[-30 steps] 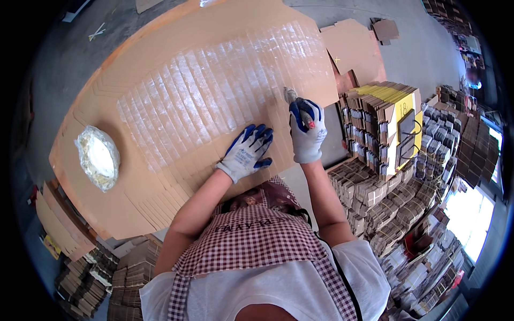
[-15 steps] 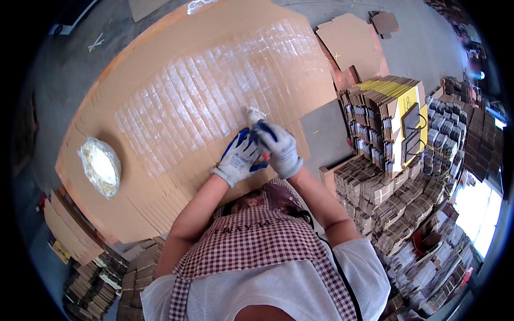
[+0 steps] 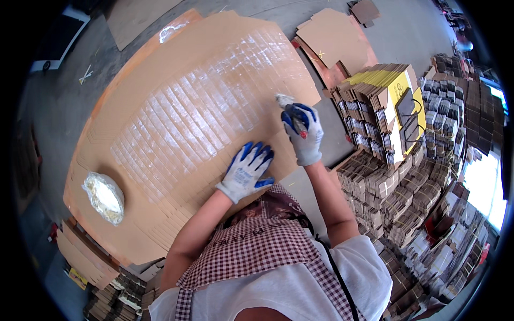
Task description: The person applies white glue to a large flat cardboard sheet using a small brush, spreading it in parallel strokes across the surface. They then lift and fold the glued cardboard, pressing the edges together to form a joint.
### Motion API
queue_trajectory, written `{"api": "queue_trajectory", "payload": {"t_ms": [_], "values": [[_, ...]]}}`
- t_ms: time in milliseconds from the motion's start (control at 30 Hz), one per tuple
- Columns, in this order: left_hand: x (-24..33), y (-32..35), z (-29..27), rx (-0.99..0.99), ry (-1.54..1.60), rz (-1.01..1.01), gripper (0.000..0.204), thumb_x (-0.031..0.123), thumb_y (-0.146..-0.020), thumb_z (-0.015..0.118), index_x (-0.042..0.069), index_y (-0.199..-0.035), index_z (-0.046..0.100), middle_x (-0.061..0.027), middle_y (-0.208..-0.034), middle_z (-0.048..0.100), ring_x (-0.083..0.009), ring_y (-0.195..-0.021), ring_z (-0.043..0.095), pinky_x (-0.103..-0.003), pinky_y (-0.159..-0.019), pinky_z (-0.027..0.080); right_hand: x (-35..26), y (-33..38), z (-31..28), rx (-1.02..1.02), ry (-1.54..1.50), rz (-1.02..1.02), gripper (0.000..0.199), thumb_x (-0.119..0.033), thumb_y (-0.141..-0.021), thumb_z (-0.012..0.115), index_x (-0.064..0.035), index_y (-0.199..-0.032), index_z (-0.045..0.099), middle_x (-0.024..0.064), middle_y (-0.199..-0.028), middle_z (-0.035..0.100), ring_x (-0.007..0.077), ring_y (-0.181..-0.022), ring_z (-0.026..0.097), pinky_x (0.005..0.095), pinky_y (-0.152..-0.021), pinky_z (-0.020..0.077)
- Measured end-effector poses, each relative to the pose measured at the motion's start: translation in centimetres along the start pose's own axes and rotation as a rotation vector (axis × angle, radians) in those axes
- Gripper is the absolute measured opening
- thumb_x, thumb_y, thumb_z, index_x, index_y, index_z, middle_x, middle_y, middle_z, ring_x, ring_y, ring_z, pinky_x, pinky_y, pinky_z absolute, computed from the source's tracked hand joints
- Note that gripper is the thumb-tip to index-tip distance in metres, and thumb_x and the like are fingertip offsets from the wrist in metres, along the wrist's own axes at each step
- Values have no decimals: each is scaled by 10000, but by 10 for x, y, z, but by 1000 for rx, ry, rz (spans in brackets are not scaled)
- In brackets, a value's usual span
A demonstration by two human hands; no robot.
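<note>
My right hand (image 3: 303, 132), in a white and blue glove, grips a paint brush (image 3: 297, 120) with pale bristles and a red end on its handle. The bristles are over the right edge of a fan of overlapping cardboard sheets (image 3: 160, 120). Gloved the same way, my left hand (image 3: 248, 172) lies on the near part of the sheets, fingers spread. Wet, shiny white streaks cover the overlapped strips. A bowl of white paste (image 3: 104, 198), wrapped in clear plastic, stands on the cardboard at the left.
To the right stand folded cartons with yellow sides (image 3: 383, 107) and bundled cardboard stacks (image 3: 385, 182). More flat cardboard (image 3: 337, 40) lies on a board beyond the far right corner. Other cardboard stacks (image 3: 115, 294) sit at the lower left.
My hands have parted: the right one has moved right with the brush, while the left now rests flat with fingers spread. The whole view has shifted a little.
</note>
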State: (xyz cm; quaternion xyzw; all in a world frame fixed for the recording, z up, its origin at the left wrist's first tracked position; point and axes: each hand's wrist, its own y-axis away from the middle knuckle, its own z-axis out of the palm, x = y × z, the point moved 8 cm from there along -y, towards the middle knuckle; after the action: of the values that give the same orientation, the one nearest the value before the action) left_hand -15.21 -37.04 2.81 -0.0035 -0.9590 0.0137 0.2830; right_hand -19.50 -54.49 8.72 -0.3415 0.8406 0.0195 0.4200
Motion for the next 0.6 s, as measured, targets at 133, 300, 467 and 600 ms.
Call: {"api": "queue_trajectory", "payload": {"t_ms": [133, 300, 467, 600], "values": [[-7, -42, 30, -164, -60, 3, 811, 629, -892, 496, 54, -1458, 423, -136, -1521, 391, -310, -1445, 291, -495, -1210, 151, 9, -3, 28, -190, -39, -79, 350, -100, -747, 799, -79, -1070, 663, 140, -1079, 656, 338, -978, 649, 387, -844, 533], [-17, -48, 42, -198, -115, -27, 849, 644, -903, 463, 56, -1504, 347, -139, -1578, 304, -301, -1469, 247, -475, -1220, 121, 78, -49, 3, -18, 144, 4, 305, -87, -775, 770, -69, -1058, 657, 134, -1070, 644, 328, -969, 642, 383, -822, 525], [-17, -52, 43, -214, -112, -43, 840, 636, -910, 459, 53, -1504, 344, -139, -1573, 311, -295, -1468, 251, -470, -1219, 127, 48, -42, 11, -101, 85, -78, 377, -72, -740, 783, -75, -1094, 653, 127, -1096, 643, 329, -971, 639, 385, -848, 523], [-17, -55, 38, -151, -65, -29, 839, 625, -908, 478, 44, -1498, 344, -142, -1560, 330, -301, -1462, 262, -475, -1214, 142, 58, -65, 24, -170, 182, -150, 386, -58, -733, 774, -84, -1098, 651, 146, -1106, 639, 346, -981, 634, 400, -855, 521]]}}
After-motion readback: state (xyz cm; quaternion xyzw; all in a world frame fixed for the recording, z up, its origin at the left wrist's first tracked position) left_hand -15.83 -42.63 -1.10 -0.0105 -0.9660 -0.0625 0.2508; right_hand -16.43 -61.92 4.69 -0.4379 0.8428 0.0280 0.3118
